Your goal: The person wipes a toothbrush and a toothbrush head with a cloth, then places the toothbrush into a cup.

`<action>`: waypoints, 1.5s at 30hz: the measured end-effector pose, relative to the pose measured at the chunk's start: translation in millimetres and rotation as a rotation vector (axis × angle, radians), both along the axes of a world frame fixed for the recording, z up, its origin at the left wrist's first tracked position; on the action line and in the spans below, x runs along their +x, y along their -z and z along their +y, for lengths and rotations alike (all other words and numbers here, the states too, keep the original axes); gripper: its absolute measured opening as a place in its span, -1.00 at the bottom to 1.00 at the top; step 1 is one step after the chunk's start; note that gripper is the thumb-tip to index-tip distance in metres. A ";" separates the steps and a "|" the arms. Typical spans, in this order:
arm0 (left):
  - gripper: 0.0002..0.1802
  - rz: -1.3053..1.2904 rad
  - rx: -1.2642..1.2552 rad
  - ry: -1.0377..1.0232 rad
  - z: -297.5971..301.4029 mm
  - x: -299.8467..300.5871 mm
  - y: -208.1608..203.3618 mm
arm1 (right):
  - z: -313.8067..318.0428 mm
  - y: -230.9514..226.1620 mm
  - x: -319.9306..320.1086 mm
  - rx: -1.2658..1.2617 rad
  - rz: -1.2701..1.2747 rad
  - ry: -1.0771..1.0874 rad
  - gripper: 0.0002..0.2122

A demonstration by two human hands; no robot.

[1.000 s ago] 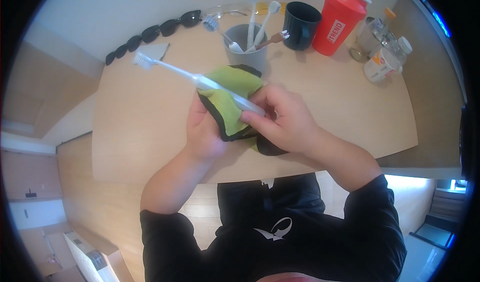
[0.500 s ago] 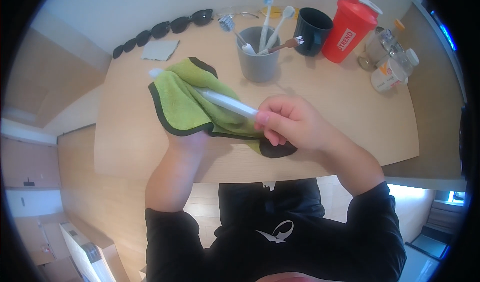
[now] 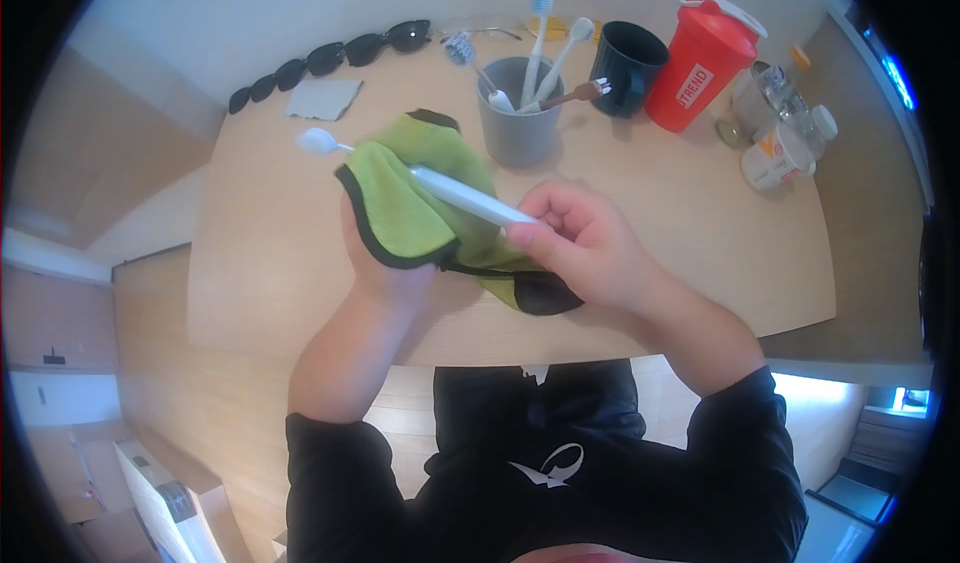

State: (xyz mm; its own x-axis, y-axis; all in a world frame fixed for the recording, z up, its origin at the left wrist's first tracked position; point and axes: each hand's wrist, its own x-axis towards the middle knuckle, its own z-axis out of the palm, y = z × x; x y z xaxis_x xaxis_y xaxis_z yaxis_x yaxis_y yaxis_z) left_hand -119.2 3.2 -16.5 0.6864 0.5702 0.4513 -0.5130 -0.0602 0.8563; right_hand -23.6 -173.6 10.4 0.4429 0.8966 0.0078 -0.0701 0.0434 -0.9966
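A white toothbrush (image 3: 470, 199) with a thick handle lies slantwise above the table, its rounded head (image 3: 318, 141) pointing to the far left. My right hand (image 3: 580, 243) pinches the handle's near end between thumb and fingers. Wrapped about the middle of the toothbrush is a green cloth (image 3: 405, 203) with a black border. From below, my left hand (image 3: 378, 263) grips the cloth around the toothbrush; most of its fingers are hidden under the fabric. A loose dark-edged corner of the cloth hangs beneath my right hand.
Beyond my hands stands a grey cup (image 3: 518, 128) holding several brushes. To its right are a dark mug (image 3: 625, 68), a red shaker bottle (image 3: 700, 63) and some jars (image 3: 777, 158). Several sunglasses (image 3: 325, 60) and a grey scrap (image 3: 324, 99) lie at the back left of the table (image 3: 260, 263).
My left hand and the cloth have slid right along the toothbrush, toward my right hand. More of its head and thin neck now shows. My right hand has barely moved.
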 end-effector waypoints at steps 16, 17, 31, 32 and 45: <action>-0.67 -0.096 -0.278 0.425 -41.9 3.7 -1.2 | -1.3 18.4 4.3 0.197 0.312 -0.076 -0.87; -0.66 -0.091 -0.299 0.401 -41.0 2.4 -4.0 | -1.5 15.1 1.5 0.169 0.219 -0.006 -0.88; -0.54 -0.099 -0.062 0.199 -20.0 -0.2 10.4 | 0.5 12.1 2.6 0.106 0.244 0.116 -0.86; -0.54 -0.102 -0.065 0.201 -26.0 -0.7 10.6 | 1.2 12.7 3.7 0.080 0.368 0.104 -0.85; -0.59 -0.156 -0.286 0.229 -2.6 -5.3 -8.8 | -4.7 9.4 9.5 0.084 0.250 0.068 -0.88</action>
